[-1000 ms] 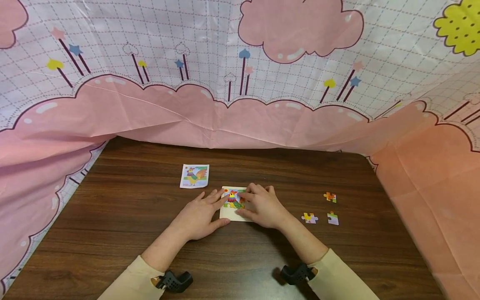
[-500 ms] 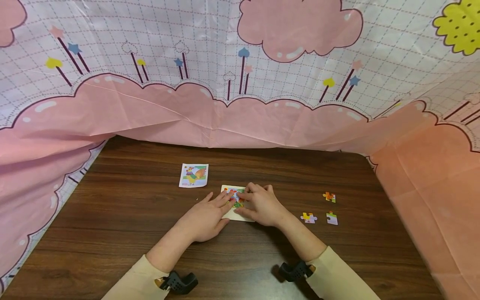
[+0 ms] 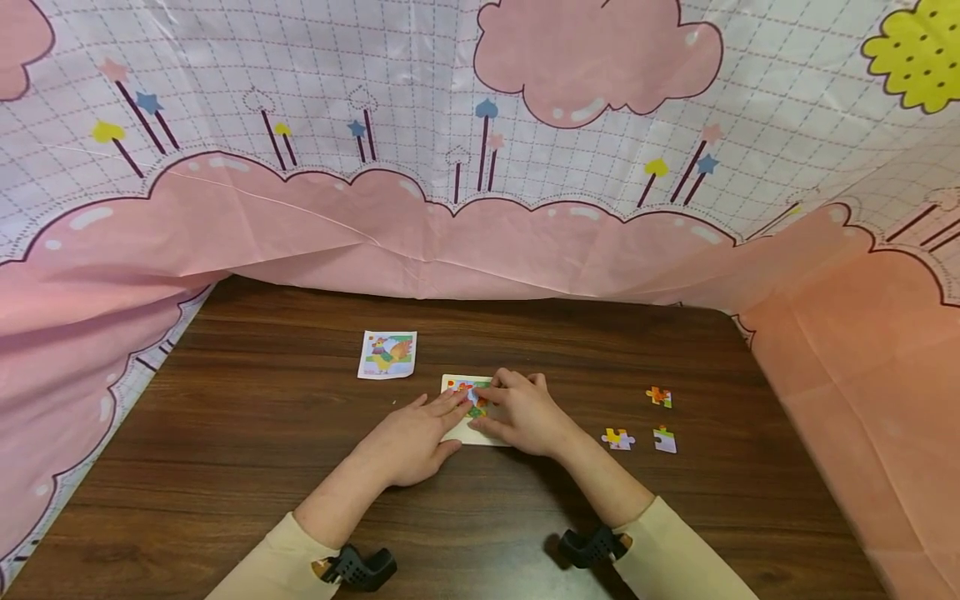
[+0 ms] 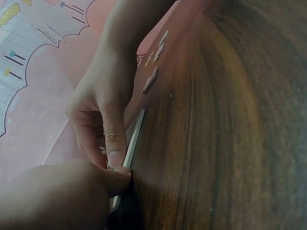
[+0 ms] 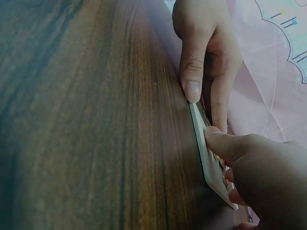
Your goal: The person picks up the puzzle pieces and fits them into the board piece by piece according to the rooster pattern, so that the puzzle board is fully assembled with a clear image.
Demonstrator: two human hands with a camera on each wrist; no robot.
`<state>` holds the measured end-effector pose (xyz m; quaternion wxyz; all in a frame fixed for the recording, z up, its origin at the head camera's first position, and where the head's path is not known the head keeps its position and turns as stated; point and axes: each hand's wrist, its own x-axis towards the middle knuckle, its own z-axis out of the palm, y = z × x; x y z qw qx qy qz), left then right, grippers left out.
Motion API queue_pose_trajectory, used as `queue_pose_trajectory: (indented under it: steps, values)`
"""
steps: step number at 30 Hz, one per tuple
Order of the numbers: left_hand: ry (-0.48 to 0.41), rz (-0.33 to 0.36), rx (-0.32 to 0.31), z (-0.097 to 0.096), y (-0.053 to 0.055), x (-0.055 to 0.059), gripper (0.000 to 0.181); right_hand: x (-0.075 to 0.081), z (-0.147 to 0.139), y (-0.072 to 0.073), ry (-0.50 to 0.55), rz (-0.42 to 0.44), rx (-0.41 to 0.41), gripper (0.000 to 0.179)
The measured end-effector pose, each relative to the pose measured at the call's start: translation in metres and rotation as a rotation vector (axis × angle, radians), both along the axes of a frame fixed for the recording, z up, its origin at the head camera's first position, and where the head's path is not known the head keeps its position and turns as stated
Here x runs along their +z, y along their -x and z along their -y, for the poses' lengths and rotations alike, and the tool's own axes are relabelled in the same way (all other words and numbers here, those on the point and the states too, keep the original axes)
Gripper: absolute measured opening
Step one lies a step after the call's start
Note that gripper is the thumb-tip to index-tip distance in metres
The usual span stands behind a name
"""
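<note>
A small pale puzzle board (image 3: 457,432) lies on the table, with joined pieces forming part of a bright rooster picture (image 3: 477,410). My left hand (image 3: 412,437) lies over the board's left side, its straight fingers resting on the picture and its thumb by the near left corner. From the right, my right hand (image 3: 528,412) bends its fingers and thumb around a puzzle piece at the picture's right side, mostly covered by the hand. In the right wrist view, the board (image 5: 206,165) shows edge-on between both hands.
Three loose puzzle pieces lie to the right: an orange one (image 3: 660,397), a yellow and lilac one (image 3: 618,438) and a green and lilac one (image 3: 664,439). Behind the board on the left is a rooster picture card (image 3: 387,355). A patterned pink curtain (image 3: 480,250) borders the wooden table (image 3: 225,433).
My left hand has slid a little to the right, and its fingers now cover more of the rooster picture. My right hand stays almost where it was; the loose pieces are unmoved.
</note>
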<state>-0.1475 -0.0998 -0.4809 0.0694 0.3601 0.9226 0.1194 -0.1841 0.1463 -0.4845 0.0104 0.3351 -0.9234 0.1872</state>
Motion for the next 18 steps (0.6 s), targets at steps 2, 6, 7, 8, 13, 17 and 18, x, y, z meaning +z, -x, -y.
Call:
queue_pose_trajectory:
  steps: [2, 6, 7, 8, 13, 17, 18]
  values:
    - [-0.001, 0.001, 0.004, -0.0002, -0.0004, -0.0007, 0.064, -0.0001, 0.0004, 0.0, 0.003, -0.001, 0.005, 0.055]
    - [0.019, -0.002, 0.013, -0.0018, -0.0014, -0.0012, 0.064, 0.0007, 0.0012, 0.0, 0.002, 0.015, 0.009, 0.055]
    - [0.027, -0.003, 0.015, -0.0025, -0.0015, -0.001, 0.064, 0.0013, 0.0012, 0.0, 0.003, 0.02, 0.011, 0.055]
    - [0.036, -0.003, 0.017, -0.0031, -0.0017, -0.0006, 0.064, 0.0018, 0.0011, 0.0001, 0.003, 0.024, 0.012, 0.055]
    - [0.055, 0.009, 0.034, -0.0059, -0.0018, 0.0021, 0.064, 0.0055, -0.0014, 0.0012, 0.003, 0.051, 0.022, 0.055]
    - [0.031, 0.019, 0.047, -0.0059, -0.0006, 0.0015, 0.063, 0.006, -0.0033, 0.0021, 0.027, 0.081, 0.014, 0.051]
    - [0.025, 0.022, 0.051, -0.0056, -0.0003, 0.0012, 0.063, 0.0056, -0.0031, 0.0021, 0.037, 0.087, 0.011, 0.05]
